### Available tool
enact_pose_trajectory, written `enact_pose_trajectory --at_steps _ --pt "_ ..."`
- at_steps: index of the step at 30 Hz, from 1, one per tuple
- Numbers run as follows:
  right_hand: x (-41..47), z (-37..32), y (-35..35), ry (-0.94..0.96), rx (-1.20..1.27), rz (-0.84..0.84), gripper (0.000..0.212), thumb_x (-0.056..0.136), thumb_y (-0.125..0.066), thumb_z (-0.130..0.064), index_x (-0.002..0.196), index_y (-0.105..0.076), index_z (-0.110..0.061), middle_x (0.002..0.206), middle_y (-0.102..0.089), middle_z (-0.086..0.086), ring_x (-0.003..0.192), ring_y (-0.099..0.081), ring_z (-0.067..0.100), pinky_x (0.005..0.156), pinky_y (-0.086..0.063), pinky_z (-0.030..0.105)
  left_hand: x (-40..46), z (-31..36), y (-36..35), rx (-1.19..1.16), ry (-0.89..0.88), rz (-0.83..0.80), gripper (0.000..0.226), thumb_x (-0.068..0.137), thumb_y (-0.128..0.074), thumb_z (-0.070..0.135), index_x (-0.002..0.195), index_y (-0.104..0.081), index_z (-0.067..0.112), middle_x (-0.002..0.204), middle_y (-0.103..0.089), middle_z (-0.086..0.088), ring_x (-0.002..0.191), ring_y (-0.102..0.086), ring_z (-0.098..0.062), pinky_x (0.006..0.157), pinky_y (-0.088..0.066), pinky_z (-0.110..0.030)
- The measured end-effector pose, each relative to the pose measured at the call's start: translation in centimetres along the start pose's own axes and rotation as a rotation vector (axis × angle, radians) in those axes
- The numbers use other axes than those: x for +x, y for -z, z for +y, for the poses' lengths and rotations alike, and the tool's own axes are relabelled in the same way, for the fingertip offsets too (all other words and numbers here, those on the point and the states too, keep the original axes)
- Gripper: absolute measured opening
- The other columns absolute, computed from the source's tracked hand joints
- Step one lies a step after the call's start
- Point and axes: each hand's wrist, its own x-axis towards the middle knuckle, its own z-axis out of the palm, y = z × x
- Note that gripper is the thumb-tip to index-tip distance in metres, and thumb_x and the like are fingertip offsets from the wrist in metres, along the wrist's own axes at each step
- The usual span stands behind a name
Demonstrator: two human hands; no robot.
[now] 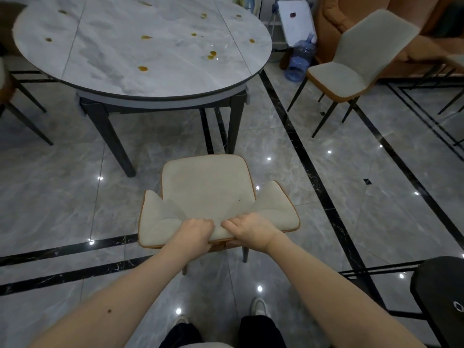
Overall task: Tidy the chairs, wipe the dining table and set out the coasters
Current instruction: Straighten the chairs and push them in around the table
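Note:
A beige chair [208,189] with orange trim stands right in front of me, its seat facing the round marble dining table [160,79]. My left hand [194,233] and my right hand [251,229] grip the top edge of its backrest side by side, fingers curled over it. Several brown spill stains [142,69] dot the tabletop. A second beige chair [351,69] stands away from the table at the right. No coasters are in view.
Part of another chair [15,96] shows at the table's left edge. A blue water jug [301,61] and a white board [296,21] stand behind the table. A dark object [439,297] sits at the lower right. The glossy grey floor has black border strips.

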Motion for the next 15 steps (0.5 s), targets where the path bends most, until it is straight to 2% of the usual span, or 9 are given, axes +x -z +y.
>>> enact_pose_trajectory --at_steps 3,6,15 --pt "-0.9 1.0 -0.4 0.026 0.000 0.073 0.042 0.070 -0.078 -0.042 0.094 -0.064 -0.011 0.073 -0.066 0.002 0.058 -0.063 0.022 0.043 -0.048 0.028 0.4 0.2 -0.3 -0.002 0.063 -0.009 0.030 0.083 -0.055 0.037 0.106 -0.054 0.018 0.109 -0.064 -0.005 0.100 -0.062 -0.027 0.080 -0.047 -0.035" --pt "-2.3 2.5 -0.5 0.013 0.035 0.050 0.044 0.074 -0.074 -0.044 0.098 -0.063 -0.010 0.080 -0.068 0.006 0.065 -0.065 0.026 0.051 -0.051 0.030 0.8 0.3 -0.4 -0.024 0.108 -0.029 0.034 0.077 -0.060 0.041 0.105 -0.057 0.022 0.105 -0.066 -0.002 0.097 -0.063 -0.025 0.079 -0.051 -0.035" --pt "-2.9 3.4 -0.7 -0.074 -0.057 0.084 0.053 0.052 -0.081 -0.060 0.073 -0.061 -0.016 0.055 -0.059 -0.003 0.042 -0.056 0.017 0.042 -0.040 0.022 0.5 0.6 0.3 -0.053 0.155 -0.036 0.035 0.078 -0.062 0.047 0.105 -0.059 0.023 0.104 -0.067 0.000 0.095 -0.064 -0.022 0.075 -0.049 -0.031"
